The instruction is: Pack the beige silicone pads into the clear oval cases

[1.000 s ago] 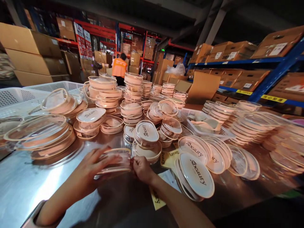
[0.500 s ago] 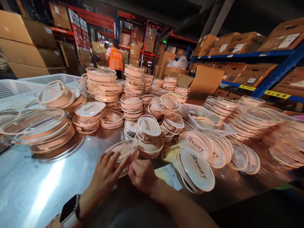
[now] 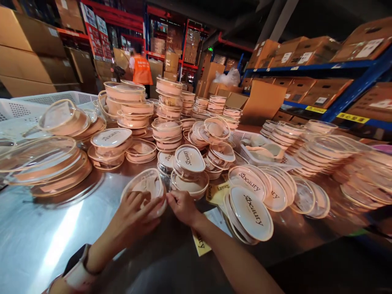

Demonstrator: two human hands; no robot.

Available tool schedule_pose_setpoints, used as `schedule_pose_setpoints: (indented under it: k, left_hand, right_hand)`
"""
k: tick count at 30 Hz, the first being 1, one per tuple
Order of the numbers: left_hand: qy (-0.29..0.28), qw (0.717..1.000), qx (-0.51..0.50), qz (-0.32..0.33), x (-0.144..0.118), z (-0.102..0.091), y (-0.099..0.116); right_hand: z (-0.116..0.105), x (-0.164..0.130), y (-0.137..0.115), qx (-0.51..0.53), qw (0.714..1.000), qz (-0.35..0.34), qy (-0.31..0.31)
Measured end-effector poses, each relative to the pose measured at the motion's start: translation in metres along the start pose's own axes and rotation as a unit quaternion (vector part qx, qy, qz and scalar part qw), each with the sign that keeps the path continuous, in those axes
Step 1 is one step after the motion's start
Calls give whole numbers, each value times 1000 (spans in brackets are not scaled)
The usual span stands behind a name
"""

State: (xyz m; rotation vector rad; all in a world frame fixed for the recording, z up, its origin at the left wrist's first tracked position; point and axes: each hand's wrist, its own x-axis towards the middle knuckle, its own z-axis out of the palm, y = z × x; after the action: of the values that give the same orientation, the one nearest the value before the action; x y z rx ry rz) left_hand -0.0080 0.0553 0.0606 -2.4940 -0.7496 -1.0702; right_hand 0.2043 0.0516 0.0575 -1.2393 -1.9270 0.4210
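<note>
We hold a clear oval case [image 3: 143,188] tilted over the steel bench [image 3: 36,245]. Our left hand [image 3: 134,214] grips its near rim, our right hand [image 3: 182,206] pinches its edge. Nearby lids [image 3: 251,210] read "Sbeauty".

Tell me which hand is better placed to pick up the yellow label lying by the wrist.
Right, probably. The right hand pinches the edge of the clear oval case, and the yellow label lies just beside its wrist. The left hand is spread over the case, farther away.
</note>
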Motion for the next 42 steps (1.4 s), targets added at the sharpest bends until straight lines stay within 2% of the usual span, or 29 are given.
schedule_pose_setpoints:
  k: [4, 8, 12, 14, 16, 21, 25, 28, 32, 34, 38, 40, 42]
  left_hand:
    - [-1, 1000, -31, 3, -1, 1, -10]
    - [19, 998, -61, 14, -7, 4, -15]
    - [52, 992, -112, -21, -12, -3, -12]
    - [47, 991, -118, -41, -12, -7, -10]
    - [30, 994, -102, -40, -12, -9, -8]
    - [-5, 999, -38, 1, -13, -5, -8]
    - [-21, 1000, 1, 1, -13, -3, -14]
    - [0, 1000, 2, 5, -9, -9, -23]
    - [6, 995, -72, 67, -4, -22, -27]
    - [-24, 994, -67, 78, -2, -21, -20]
    - [-62, 998, 31, 13, -5, -1, 2]
    - [-71, 996, 55, 8, -9, 10, 9]
    - [-83, 995, 56, 15, -11, 15, 9]
  right_hand:
    - [1, -6, -3, 34, 998, -47, -3]
    - [1, -9, -8, 23, 995, -100, -10]
    - [-8, 2, 1, -20, 997, -45, 57]
    - [-13, 8, 6, -41, 995, -22, 83]
    - [-14, 8, 6, -57, 994, -27, 84]
    - [5, -20, -25, -83, 990, -95, 70]
    - [20, -40, -39, -107, 981, -161, 33]
    - [18, -33, -33, -38, 993, -112, 13]
    - [12, -18, -20, 93, 996, -18, 0]
    - [12, -15, -18, 86, 996, -9, 9]
    - [20, -21, -22, 5, 999, -33, 28]
    - [26, -27, -27, -31, 998, -52, 18]
    - [29, -31, -30, -22, 998, -55, -1]
